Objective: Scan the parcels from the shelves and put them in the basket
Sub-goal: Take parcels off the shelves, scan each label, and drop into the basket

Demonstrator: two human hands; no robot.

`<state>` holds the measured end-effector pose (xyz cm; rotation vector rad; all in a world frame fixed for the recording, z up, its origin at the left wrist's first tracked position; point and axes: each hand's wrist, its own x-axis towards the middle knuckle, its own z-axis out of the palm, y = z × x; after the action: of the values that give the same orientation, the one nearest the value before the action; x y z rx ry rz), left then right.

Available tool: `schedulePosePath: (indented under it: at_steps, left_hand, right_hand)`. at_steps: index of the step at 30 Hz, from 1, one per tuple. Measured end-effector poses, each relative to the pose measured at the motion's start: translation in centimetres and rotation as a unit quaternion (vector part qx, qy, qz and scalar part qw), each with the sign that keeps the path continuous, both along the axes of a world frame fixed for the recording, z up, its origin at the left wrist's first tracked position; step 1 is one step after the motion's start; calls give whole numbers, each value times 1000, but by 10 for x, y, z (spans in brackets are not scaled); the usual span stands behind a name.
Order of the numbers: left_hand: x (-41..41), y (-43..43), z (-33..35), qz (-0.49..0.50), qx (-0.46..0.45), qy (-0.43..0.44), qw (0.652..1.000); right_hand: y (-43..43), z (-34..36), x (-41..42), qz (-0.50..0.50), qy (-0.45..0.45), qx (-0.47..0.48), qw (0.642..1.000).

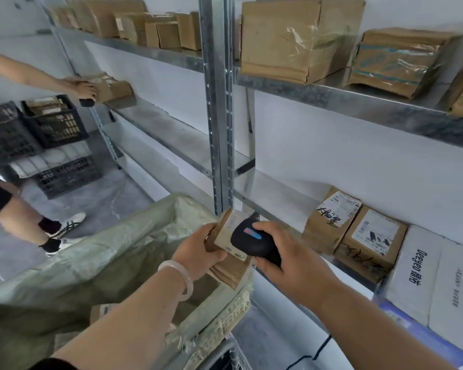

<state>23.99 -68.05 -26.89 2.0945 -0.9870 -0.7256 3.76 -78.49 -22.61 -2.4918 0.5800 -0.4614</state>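
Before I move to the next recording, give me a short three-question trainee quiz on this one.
1. True or false: the left hand holds a small brown parcel above the lined basket.
2. What does the right hand hold? A) a tape roll B) a black scanner C) a pen
3. Fill in: on the low shelf at the right, two brown boxes stand beside white ____.

Key
1. True.
2. B; the scanner points at the parcel's label.
3. Parcels; printed text shows on one.
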Motion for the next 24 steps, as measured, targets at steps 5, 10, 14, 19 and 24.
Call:
schedulePosePath:
  at_steps: [5,10,14,19,24]
  left_hand:
    - [17,39,-10,40,24,-16,999]
    - [32,72,-20,85,37,-11,996]
    - [43,97,-27,126,37,10,991]
    - [58,145,-46,239,25,56,969]
    - [72,209,-78,380,36,113,917]
  right_hand:
    - [21,-4,27,69,20,-23,997]
    - [36,-10,54,110,22,-20,994]
    - [50,-17,79,144,25,-5,989]
    - [77,-35,116,167,29,23,985]
    - [113,-62,158,209,39,83,974]
